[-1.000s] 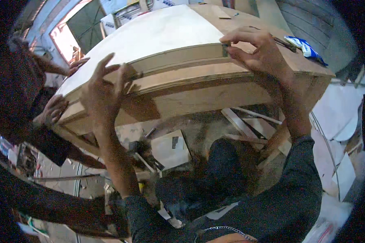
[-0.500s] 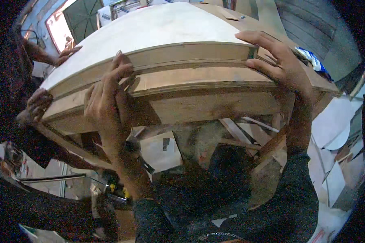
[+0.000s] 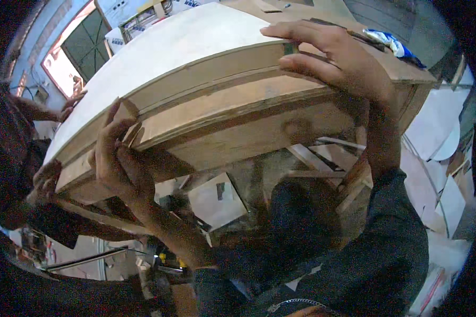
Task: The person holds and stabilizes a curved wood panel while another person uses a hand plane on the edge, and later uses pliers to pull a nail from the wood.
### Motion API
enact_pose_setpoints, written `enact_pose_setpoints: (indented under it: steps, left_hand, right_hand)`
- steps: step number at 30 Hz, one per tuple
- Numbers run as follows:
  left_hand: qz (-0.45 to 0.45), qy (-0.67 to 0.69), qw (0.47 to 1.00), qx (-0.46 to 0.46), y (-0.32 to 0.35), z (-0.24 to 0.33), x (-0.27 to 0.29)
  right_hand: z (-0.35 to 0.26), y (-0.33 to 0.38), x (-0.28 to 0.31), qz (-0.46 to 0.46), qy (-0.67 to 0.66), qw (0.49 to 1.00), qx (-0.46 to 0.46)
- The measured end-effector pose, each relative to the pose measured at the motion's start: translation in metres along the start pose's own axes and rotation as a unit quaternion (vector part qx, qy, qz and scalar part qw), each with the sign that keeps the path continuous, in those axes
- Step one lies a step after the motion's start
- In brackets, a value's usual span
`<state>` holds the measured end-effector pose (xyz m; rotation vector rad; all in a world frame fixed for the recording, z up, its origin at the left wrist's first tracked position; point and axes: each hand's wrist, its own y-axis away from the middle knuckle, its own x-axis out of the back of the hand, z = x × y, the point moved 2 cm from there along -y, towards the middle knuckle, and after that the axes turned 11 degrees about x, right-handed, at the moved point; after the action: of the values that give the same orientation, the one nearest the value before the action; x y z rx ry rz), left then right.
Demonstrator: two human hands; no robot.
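A wide, shallow wooden panel (image 3: 169, 50) with a white top face and bare wood sides lies on a wooden workbench (image 3: 238, 105). At its right end my right hand (image 3: 338, 55) grips the corner, fingers on the white top and thumb against the front side. My left hand (image 3: 116, 153) is on the front side further left, fingers bent up along the panel and bench edge. Part of its grip is hidden. Another person's hand (image 3: 47, 179) holds the left end, and that person's other hand (image 3: 71, 108) rests at the far left edge.
A blue and white packet (image 3: 394, 45) lies on the bench at the right, beside a dark long tool (image 3: 328, 24). Offcut boards (image 3: 217, 201) lie under the bench. White sheets (image 3: 436, 127) lean at the right. An open doorway (image 3: 58, 68) shows at the far left.
The panel's right corner has shifted left along the bench, with my right hand still on it. My left hand has moved left too. The whole view has tilted.
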<state>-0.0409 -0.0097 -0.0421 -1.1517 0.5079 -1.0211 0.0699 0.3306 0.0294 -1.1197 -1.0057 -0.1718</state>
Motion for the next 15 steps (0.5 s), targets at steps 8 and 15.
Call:
enact_pose_setpoints:
  steps: [8, 15]
  left_hand:
    - [0.024, 0.073, 0.997, 0.010, 0.018, -0.014, 0.006]
    - [-0.035, 0.000, 0.999, -0.031, 0.009, -0.016, 0.018]
  right_hand:
    - [-0.005, -0.003, 0.006, -0.046, -0.009, 0.997, -0.055]
    - [-0.011, -0.004, 0.011, -0.028, -0.053, 0.998, -0.035]
